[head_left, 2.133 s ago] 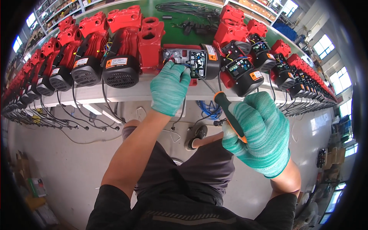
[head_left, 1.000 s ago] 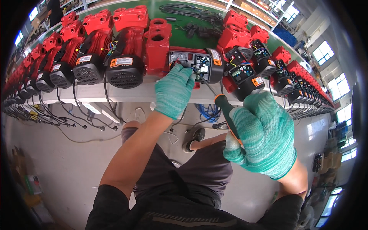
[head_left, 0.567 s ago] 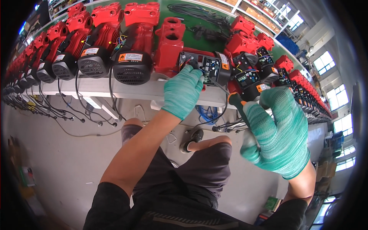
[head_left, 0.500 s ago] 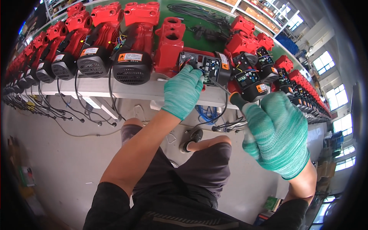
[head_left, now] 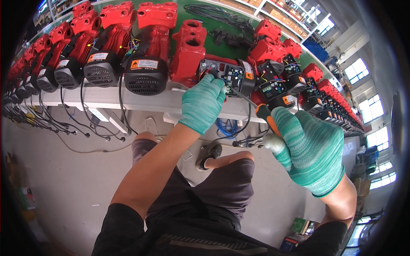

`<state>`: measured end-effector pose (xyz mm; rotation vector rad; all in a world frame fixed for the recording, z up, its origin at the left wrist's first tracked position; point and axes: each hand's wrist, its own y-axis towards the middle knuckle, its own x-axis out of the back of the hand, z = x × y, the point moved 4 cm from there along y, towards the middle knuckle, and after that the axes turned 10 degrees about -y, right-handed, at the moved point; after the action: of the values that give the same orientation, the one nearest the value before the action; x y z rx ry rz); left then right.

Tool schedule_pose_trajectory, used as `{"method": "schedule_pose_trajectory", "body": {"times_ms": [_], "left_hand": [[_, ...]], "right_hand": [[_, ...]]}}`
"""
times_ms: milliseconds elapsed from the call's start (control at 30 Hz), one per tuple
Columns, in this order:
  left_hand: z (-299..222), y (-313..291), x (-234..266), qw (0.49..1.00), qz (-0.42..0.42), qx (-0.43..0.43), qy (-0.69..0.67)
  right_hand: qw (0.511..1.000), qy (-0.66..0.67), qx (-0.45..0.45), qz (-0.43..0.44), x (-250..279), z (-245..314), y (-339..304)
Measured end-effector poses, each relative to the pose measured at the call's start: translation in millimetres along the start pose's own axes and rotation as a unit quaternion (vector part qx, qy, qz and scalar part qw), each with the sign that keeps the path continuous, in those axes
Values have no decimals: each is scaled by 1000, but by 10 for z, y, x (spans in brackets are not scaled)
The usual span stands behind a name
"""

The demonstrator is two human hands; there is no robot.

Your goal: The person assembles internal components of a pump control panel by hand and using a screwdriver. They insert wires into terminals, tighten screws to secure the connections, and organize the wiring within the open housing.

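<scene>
My left hand, in a green knit glove, rests on the open black terminal box of a red pump at the bench's front edge, fingertips on the wiring inside. My right hand, also gloved, grips a screwdriver with an orange and black handle. Its thin shaft runs up and left toward the terminal box. The right hand is lower and to the right of the box, apart from it.
A long row of red pumps with black fan covers lines the green-topped bench; black cables hang off its edge. More open-box pumps stand to the right. Below are my knees in dark shorts and the grey floor.
The view has shifted, so the bench sits lower. My right hand with the screwdriver moved right and up toward the box; my left hand stayed on the terminal box.
</scene>
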<state>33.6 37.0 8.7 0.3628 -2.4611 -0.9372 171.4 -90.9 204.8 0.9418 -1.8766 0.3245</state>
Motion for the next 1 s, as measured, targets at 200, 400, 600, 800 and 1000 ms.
{"method": "schedule_pose_trajectory", "body": {"times_ms": [200,400,600,800,1000], "left_hand": [[6,-1,20,1000,12,6,21],[-12,12,-7,999,31,31,12],[11,-3,2,999,22,24,32],[-1,-12,-22,1000,10,5,21],[22,-22,-31,999,19,14,24]], "right_hand": [[998,-8,54,-37,101,87,83],[1000,19,2,9,16,19,27],[997,24,69,-28,75,75,84],[998,53,-17,16,77,48,52],[988,-87,123,34,143,112,159]]}}
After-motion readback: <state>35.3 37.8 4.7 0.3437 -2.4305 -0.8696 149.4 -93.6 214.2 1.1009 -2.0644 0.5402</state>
